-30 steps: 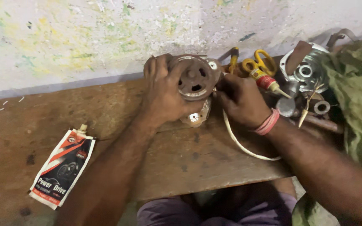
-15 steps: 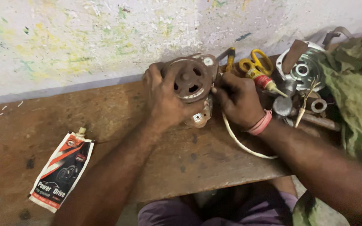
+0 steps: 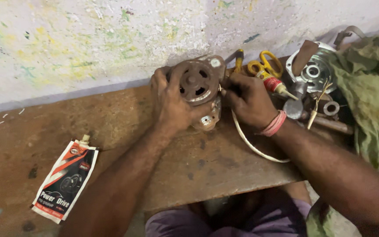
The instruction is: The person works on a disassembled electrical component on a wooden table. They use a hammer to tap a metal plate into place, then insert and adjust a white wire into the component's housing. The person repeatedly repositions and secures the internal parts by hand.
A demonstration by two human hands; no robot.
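Work is centring on a rusty motor housing (image 3: pixel 197 90) standing on edge at the back of the bench (image 3: pixel 224 162), by the wall. The left hand (image 3: pixel 172 103) is clasping its rim in a closed grip, while the right hand (image 3: pixel 246 98) is pinching at its side, where a white cable (image 3: pixel 251 145) leads (fingertips hidden). Judging by this, the next move is calling for a steady brace and fine finger work.

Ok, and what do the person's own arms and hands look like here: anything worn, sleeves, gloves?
Both forearms are bare, with no sleeves in view and no gloves. The left hand wears nothing that shows. The right hand has a band of pink-red thread wound round the wrist. No rings or watch can be seen.
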